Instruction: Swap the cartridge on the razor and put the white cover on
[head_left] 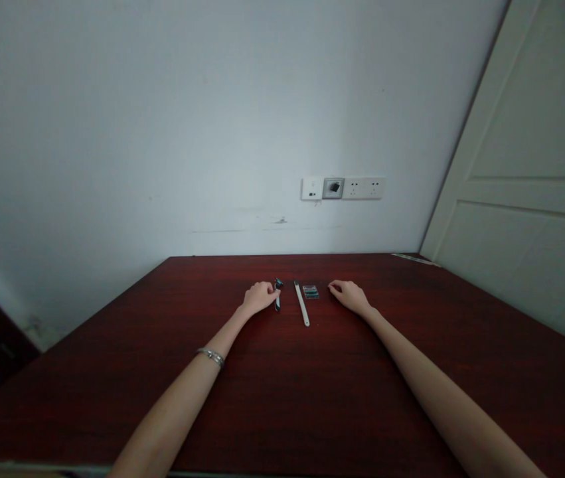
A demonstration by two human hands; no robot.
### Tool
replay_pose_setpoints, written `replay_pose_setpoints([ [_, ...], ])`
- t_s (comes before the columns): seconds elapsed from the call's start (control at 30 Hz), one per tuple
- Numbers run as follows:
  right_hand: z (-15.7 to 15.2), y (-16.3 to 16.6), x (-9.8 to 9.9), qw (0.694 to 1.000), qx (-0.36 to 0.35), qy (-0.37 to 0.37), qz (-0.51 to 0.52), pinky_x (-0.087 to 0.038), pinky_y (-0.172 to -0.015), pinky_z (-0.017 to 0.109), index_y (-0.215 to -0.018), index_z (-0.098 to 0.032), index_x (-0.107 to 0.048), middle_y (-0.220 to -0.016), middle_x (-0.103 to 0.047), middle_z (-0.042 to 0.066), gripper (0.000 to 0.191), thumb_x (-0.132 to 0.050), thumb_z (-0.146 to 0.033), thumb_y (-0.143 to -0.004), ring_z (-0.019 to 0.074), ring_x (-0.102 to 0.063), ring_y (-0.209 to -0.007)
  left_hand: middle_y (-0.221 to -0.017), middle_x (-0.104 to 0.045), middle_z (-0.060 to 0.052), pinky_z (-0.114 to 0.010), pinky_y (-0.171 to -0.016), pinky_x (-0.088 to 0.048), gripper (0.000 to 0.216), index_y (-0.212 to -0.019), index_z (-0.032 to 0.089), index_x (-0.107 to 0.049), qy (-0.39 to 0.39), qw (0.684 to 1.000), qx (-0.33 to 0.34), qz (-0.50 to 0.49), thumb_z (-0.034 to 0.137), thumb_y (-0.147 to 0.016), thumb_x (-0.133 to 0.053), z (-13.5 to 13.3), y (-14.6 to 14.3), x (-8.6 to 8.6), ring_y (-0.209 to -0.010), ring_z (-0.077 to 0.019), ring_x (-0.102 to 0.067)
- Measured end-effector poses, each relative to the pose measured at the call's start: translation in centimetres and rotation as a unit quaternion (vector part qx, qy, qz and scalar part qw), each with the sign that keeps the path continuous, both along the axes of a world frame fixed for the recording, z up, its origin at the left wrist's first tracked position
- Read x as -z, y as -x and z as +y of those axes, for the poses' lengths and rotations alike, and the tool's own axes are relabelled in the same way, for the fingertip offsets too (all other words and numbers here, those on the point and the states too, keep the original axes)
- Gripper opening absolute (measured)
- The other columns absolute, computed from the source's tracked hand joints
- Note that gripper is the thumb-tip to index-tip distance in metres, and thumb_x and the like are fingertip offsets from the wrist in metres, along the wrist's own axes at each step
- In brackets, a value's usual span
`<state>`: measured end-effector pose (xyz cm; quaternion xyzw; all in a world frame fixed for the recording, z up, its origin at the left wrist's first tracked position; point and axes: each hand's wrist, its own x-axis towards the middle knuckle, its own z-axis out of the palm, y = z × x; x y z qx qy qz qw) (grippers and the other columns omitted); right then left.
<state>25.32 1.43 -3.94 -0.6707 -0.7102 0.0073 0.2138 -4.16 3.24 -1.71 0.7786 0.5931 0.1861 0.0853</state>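
My left hand (pixel 261 296) is on the table with its fingers curled and its thumb across the handle of a razor (pixel 277 305). The razor stands out beyond the thumb, its dark head pointing to the wall. Just right of it lies a slim white stick (pixel 302 305) with a dark far tip and a small hole at the near end. Beside that is a small clear case (pixel 311 292) with dark strips inside. My right hand (pixel 350 295) rests right of the case, apart from it, fingers curled together with nothing visible in them.
The dark red wooden table (pixel 272 398) reaches back to a pale wall. Sockets (pixel 363 188) and a switch plate (pixel 311 189) are set in that wall. A white panelled door (pixel 526 166) stands at the right, and a thin strip (pixel 415 259) lies in the back right corner.
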Motion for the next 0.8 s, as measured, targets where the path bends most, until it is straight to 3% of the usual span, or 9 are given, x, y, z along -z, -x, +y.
replay_pose_setpoints([
  [0.13,0.0,0.0,-0.1,1.000,0.001,0.005,-0.008,-0.043,-0.072,0.029,-0.102,-0.026,-0.065,-0.098,-0.068,0.006,0.032,-0.042,-0.038,-0.085,0.0231,-0.061,-0.092,-0.084,-0.067,-0.010,-0.033,-0.069,-0.044,0.040,-0.072,0.020,-0.065,0.014,0.999,-0.009,0.044,0.057,-0.074,-0.049,-0.5,-0.9,-0.5,-0.081,-0.0260,-0.063],
  [0.37,0.0,0.1,0.1,1.000,-0.005,-0.004,-0.012,-0.043,-0.071,0.030,-0.101,-0.025,-0.065,-0.099,-0.068,0.006,0.030,-0.042,-0.036,-0.084,0.0238,-0.062,-0.091,-0.088,-0.068,-0.011,-0.032,-0.069,-0.046,0.027,-0.074,0.019,-0.066,0.017,0.998,-0.019,0.060,0.043,-0.071,-0.055,-0.4,-1.5,-0.4,-0.083,-0.0260,-0.063],
  [0.8,-0.2,0.2,0.1,1.000,-0.010,-0.015,0.001,-0.045,-0.073,0.030,-0.101,-0.026,-0.065,-0.099,-0.068,0.006,0.030,-0.042,-0.036,-0.085,0.0226,-0.061,-0.092,-0.088,-0.067,-0.013,-0.029,-0.068,-0.045,0.028,-0.077,0.017,-0.068,0.027,0.997,-0.023,0.074,0.039,-0.073,-0.051,-0.4,-1.7,-0.6,-0.084,-0.0247,-0.063],
])
